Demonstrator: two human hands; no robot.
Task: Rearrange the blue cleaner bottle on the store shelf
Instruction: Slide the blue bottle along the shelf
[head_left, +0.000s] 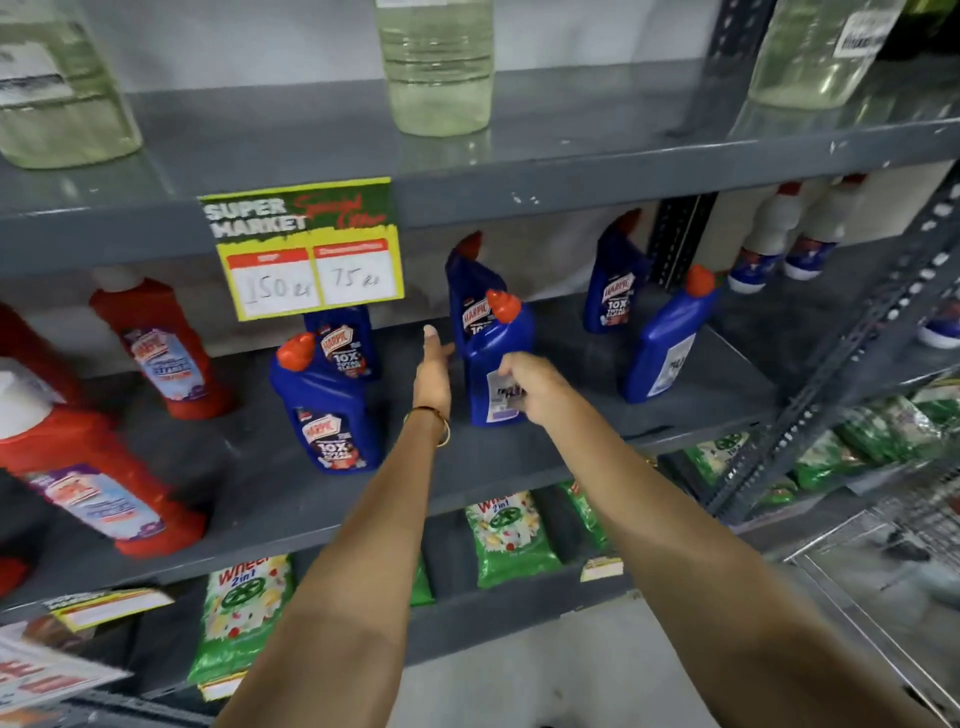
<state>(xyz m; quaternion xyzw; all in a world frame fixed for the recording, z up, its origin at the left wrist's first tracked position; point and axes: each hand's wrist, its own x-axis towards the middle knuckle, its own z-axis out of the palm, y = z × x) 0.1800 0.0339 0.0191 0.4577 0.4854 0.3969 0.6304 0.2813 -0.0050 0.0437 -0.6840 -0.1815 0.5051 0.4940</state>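
A blue cleaner bottle with a red cap stands on the grey middle shelf, its back label toward me. My right hand is closed on its lower front. My left hand, with a bangle on the wrist, is open with fingers straight, just left of the bottle and touching its side. A second blue bottle stands right behind it. More blue bottles stand at the left, behind that one, at the back right and at the right.
Red cleaner bottles stand at the shelf's left. A yellow price tag hangs from the upper shelf, which carries clear bottles. Green detergent packs fill the lower shelf. White bottles stand beyond the right upright post.
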